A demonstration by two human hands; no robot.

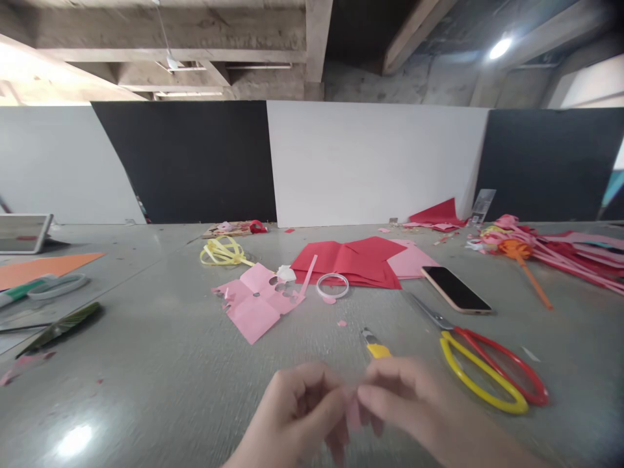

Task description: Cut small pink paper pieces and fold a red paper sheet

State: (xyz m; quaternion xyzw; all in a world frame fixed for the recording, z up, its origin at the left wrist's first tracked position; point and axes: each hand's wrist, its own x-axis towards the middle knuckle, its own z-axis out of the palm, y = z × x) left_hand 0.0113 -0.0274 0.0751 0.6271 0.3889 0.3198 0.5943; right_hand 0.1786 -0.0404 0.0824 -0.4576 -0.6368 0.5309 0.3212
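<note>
Both hands come together at the near middle of the head view: the left hand (305, 409) and the right hand (414, 400) pinch a small pink scrap (353, 414) between their fingertips, though blur hides its exact shape. Shaping or folding this scrap seems to be the step in hand; the next move probably calls for a light, even pinch, since thin paper creases easily. Just beyond the right hand lies a cutter (377, 346), its near end hidden, apparently the closest thing in the way of a reach forward. Scissors (480, 370) lie to the right, with a phone (457, 290) farther off. Left of middle, a pink sheet (251, 315) with cut-out holes lies near a white ring (319, 290); red paper (341, 263) lies beyond, yellow strips (221, 252) far left, and ribbons (575, 250) far right.
</note>
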